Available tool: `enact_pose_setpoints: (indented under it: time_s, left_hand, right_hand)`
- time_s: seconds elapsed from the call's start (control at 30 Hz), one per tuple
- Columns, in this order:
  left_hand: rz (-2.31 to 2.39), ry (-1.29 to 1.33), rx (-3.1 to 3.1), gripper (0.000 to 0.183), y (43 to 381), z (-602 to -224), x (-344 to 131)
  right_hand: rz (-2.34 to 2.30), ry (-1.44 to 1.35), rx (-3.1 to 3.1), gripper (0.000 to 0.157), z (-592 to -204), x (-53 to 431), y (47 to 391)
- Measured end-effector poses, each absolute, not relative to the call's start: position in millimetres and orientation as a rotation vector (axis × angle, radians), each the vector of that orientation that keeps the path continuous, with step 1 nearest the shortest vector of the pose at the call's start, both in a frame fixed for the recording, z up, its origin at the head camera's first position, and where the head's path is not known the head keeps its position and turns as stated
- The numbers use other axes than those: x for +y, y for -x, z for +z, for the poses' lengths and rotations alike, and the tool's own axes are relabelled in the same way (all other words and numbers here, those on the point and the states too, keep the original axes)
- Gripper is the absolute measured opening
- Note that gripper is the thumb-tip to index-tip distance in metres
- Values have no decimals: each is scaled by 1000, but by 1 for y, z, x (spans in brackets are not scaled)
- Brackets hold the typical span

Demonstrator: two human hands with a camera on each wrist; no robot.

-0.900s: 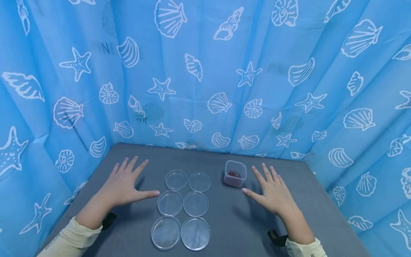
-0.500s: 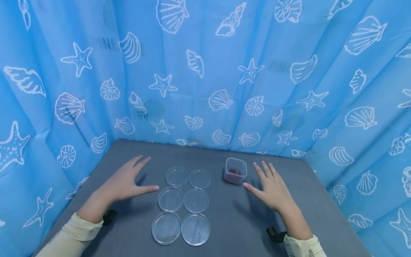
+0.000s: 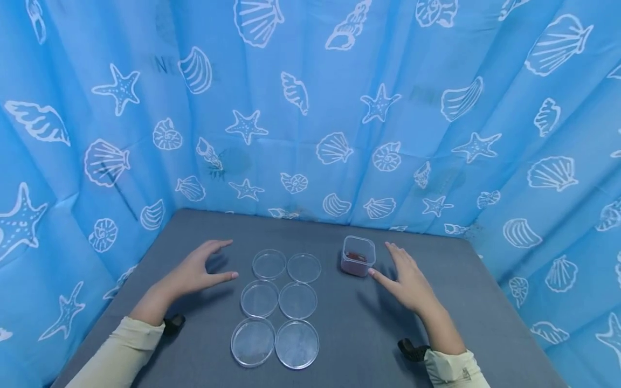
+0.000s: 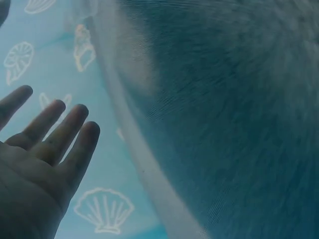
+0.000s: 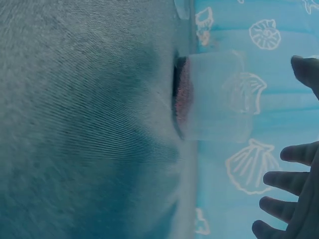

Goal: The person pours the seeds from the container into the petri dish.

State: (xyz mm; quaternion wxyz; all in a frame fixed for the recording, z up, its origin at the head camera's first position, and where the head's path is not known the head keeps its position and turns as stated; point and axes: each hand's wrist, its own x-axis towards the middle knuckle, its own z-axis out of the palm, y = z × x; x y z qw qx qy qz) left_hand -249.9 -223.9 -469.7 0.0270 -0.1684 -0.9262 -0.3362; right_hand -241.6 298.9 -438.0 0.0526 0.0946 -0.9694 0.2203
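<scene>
My left hand [image 3: 193,270] hovers over the table left of the clear round dishes, its thumb extended toward them and nothing in its grasp. In the left wrist view its fingers [image 4: 65,134] are spread and relaxed. Beside the clear square tub, my right hand [image 3: 409,280] is held with thumb and fingers apart, the thumb tip close to the tub's near right corner. The tub [image 3: 358,256] has no lid on and contains a reddish-brown material in its lower part; the right wrist view shows this as a low reddish layer [image 5: 184,94].
Several shallow clear dishes stand in two columns on the grey table [image 3: 349,345], among them a front right dish [image 3: 297,345] and a back left dish [image 3: 269,264]. A blue curtain [image 3: 301,124] with white shell prints encloses the back and sides.
Both hands have turned from flat and spread to a more sideways pose, their fingers drawn closer together. The head view has shifted slightly. Tub and dishes stay in place.
</scene>
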Motion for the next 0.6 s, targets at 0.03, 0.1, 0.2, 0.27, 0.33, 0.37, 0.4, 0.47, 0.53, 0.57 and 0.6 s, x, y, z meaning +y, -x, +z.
enact_pose_setpoints:
  time_s: [0.03, 0.1, 0.2, 0.27, 0.33, 0.37, 0.4, 0.47, 0.53, 0.57, 0.6]
  left_hand:
    - [-1059, 525, -2854, 91, 251, -472, -223]
    - [-1095, 543, -2844, 88, 255, -477, -221]
    - [-1153, 557, -2828, 84, 260, -481, -218]
    - [-1192, 552, -2821, 83, 263, -483, -217]
    - [-1225, 540, -2818, 82, 267, -484, -216]
    - [-1246, 537, -2814, 82, 268, -485, -215]
    - [-1272, 540, -2809, 82, 270, -485, -214]
    - [-1310, 559, -2806, 81, 274, -485, -213]
    - [-1342, 584, -2809, 81, 278, -485, -210]
    - [-1360, 601, -2812, 81, 280, -485, -209]
    - [-1371, 618, -2818, 82, 282, -485, -208]
  right_hand:
    - [720, -281, -2949, 97, -440, 300, 242]
    - [817, -265, -2952, 98, -445, 301, 244]
    - [969, -239, -2946, 99, -451, 302, 251]
    - [1068, -223, -2942, 100, -455, 302, 256]
    - [1161, -220, -2931, 102, -459, 301, 261]
    - [1197, -219, -2925, 102, -461, 301, 263]
    - [1235, -223, -2917, 102, -463, 300, 266]
    - [1310, -229, -2892, 102, -466, 299, 270]
    - [1391, -232, -2859, 102, -468, 299, 274]
    - [1426, -231, -2845, 102, -468, 298, 276]
    - [1462, -233, -2831, 102, -468, 298, 278]
